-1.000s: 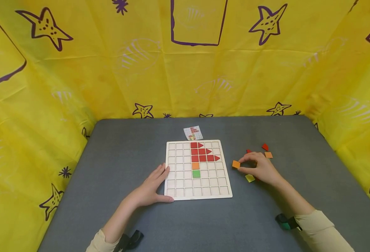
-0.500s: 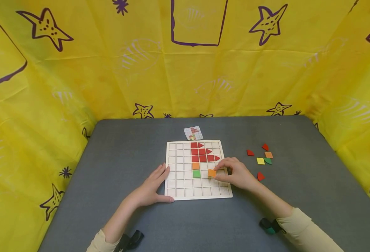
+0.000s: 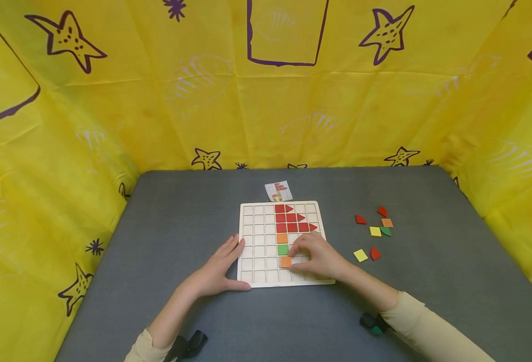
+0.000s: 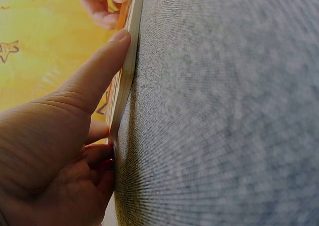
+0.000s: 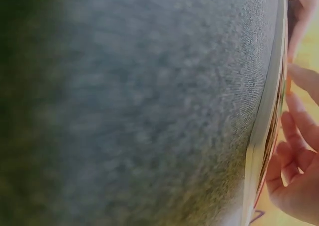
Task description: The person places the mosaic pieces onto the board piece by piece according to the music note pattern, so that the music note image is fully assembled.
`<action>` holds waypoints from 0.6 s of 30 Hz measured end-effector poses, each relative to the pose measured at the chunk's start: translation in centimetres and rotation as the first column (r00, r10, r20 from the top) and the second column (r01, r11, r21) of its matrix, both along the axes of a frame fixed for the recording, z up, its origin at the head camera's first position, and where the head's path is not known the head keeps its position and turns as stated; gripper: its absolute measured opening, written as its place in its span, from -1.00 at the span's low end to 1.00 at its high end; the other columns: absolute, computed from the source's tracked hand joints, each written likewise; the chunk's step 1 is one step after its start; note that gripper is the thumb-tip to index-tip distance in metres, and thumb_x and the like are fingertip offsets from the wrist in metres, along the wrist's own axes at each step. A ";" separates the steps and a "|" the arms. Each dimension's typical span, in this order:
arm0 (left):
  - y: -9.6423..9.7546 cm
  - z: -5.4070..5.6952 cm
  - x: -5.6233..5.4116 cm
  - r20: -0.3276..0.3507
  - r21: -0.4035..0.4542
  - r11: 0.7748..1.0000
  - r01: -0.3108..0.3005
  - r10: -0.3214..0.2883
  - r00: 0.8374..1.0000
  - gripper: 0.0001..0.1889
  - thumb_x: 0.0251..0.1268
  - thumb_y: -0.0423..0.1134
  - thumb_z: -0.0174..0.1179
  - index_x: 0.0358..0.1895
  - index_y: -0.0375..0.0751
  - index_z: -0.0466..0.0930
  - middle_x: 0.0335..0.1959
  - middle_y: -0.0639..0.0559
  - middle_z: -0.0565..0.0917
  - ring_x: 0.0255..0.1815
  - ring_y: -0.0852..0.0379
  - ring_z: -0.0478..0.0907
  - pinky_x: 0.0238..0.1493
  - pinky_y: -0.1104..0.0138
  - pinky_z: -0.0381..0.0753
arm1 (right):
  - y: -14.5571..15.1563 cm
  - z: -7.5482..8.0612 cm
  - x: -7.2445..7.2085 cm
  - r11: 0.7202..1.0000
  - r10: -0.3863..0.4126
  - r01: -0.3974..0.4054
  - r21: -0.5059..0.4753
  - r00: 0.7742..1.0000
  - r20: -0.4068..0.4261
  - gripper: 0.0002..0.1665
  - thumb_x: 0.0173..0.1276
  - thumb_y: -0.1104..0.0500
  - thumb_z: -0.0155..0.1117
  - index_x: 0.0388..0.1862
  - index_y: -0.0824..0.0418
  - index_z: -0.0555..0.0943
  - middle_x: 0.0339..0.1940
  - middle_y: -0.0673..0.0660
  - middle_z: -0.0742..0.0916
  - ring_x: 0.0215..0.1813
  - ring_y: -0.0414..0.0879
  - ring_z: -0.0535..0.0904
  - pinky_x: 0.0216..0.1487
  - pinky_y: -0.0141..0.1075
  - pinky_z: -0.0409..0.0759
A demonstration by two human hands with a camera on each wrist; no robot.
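A pale wooden grid board [image 3: 259, 276] lies on the table. My right hand [image 3: 319, 257] pinches an orange square tile [image 3: 285, 262] between thumb and fingers, over the cell just below a green square [image 3: 282, 249]. Above that green piece sits another orange square [image 3: 281, 238]. Rows of red squares with pointed red ends [image 3: 291, 217] fill part of the board's upper side. My left hand [image 3: 215, 271] rests against the board's left edge, fingers extended and thumb at the near corner. In the left wrist view, that thumb [image 4: 102, 69] touches the board's rim [image 4: 130, 51].
A small printed card [image 3: 278, 191] with a coloured grid pattern lies behind the board. To the right are loose tiles: two yellow squares [image 3: 360, 255], an orange square [image 3: 386, 222], a green rounded piece [image 3: 385, 231] and several red rounded pieces [image 3: 375, 253]. Yellow cloth [image 3: 266, 110] surrounds the dark table.
My right hand has carried the orange tile leftward from the loose pieces, across the board to the cell below the green square. My left hand has stayed at the board's edge.
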State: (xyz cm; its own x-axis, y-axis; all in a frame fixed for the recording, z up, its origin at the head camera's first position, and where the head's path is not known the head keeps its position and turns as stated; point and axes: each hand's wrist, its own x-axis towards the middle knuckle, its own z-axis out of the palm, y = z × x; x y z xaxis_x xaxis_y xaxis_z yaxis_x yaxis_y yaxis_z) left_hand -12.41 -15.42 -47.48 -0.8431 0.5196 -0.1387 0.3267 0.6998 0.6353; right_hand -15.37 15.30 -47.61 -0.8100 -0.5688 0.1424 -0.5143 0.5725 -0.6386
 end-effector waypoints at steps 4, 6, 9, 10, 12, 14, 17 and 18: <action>0.0 0.0 0.0 -0.009 -0.005 1.000 0.001 -0.001 1.000 0.14 -0.02 0.14 0.47 0.53 -0.31 0.00 0.57 -0.27 -0.08 0.56 -0.21 -0.20 0.41 -0.15 0.00 | -0.5 0.4 0.1 0.999 -0.003 0.003 0.044 1.000 0.016 -0.76 0.05 0.07 0.58 -0.29 -0.01 0.72 -0.18 -0.14 0.64 0.00 -0.17 0.43 0.06 -0.17 0.42; 0.1 0.1 0.0 -0.009 -0.003 1.000 0.000 0.000 1.000 0.14 -0.02 0.13 0.47 0.53 -0.31 0.00 0.57 -0.27 -0.08 0.56 -0.21 -0.20 0.41 -0.15 0.01 | -0.6 0.6 0.1 0.999 -0.002 0.001 0.054 1.000 0.018 -0.76 0.06 0.08 0.57 -0.27 -0.01 0.72 -0.18 -0.13 0.64 0.01 -0.17 0.43 0.06 -0.16 0.42; 0.1 0.1 0.0 0.003 -0.008 1.000 -0.004 0.004 1.000 0.14 -0.01 0.14 0.47 0.54 -0.29 -0.01 0.57 -0.25 -0.09 0.57 -0.19 -0.21 0.41 -0.14 0.00 | -0.7 0.7 0.2 0.999 0.003 -0.004 0.055 1.000 0.018 -0.76 0.07 0.10 0.56 -0.26 0.00 0.72 -0.20 -0.13 0.65 0.00 -0.16 0.43 0.04 -0.16 0.42; 0.1 0.1 0.0 0.012 -0.005 1.000 -0.009 0.009 1.000 0.14 -0.01 0.14 0.47 0.54 -0.28 -0.01 0.57 -0.24 -0.10 0.57 -0.18 -0.22 0.42 -0.13 -0.01 | -0.7 0.7 0.2 0.999 0.007 -0.008 0.050 1.000 0.017 -0.76 0.07 0.11 0.56 -0.26 0.00 0.72 -0.20 -0.13 0.65 -0.01 -0.16 0.43 0.04 -0.16 0.42; 0.1 0.1 0.0 0.014 -0.008 1.000 -0.010 0.010 1.000 0.14 -0.01 0.14 0.47 0.54 -0.28 -0.01 0.57 -0.24 -0.10 0.57 -0.18 -0.22 0.42 -0.13 -0.01 | -0.7 0.7 0.1 0.999 0.014 -0.015 0.047 1.000 0.014 -0.77 0.08 0.12 0.55 -0.26 0.00 0.72 -0.20 -0.14 0.65 -0.01 -0.16 0.43 0.03 -0.17 0.41; 0.0 0.1 0.0 0.013 -0.012 1.000 -0.009 0.010 1.000 0.15 -0.02 0.15 0.47 0.54 -0.29 -0.01 0.57 -0.25 -0.10 0.57 -0.18 -0.22 0.42 -0.13 -0.01 | -0.6 0.7 0.1 0.999 0.016 -0.017 0.038 1.000 0.021 -0.77 0.09 0.11 0.55 -0.24 0.01 0.72 -0.19 -0.14 0.66 -0.01 -0.16 0.43 0.05 -0.16 0.41; 0.0 0.0 0.0 0.005 -0.012 1.000 -0.006 0.006 1.000 0.15 -0.02 0.14 0.47 0.53 -0.30 0.00 0.57 -0.26 -0.08 0.57 -0.20 -0.21 0.41 -0.15 0.00 | -0.2 0.7 -0.1 1.000 -0.001 0.000 0.018 0.999 0.048 -0.76 0.10 0.09 0.54 -0.22 0.00 0.72 -0.18 -0.16 0.68 0.01 -0.15 0.44 0.06 -0.14 0.41; 0.0 0.0 0.0 0.005 -0.013 1.000 -0.006 0.006 1.000 0.15 -0.02 0.14 0.47 0.53 -0.30 0.00 0.57 -0.26 -0.08 0.57 -0.20 -0.21 0.41 -0.14 0.00 | 0.0 0.7 -0.1 1.000 -0.014 0.013 0.010 0.998 0.063 -0.75 0.10 0.07 0.55 -0.21 -0.01 0.72 -0.18 -0.16 0.68 0.01 -0.15 0.43 0.05 -0.13 0.41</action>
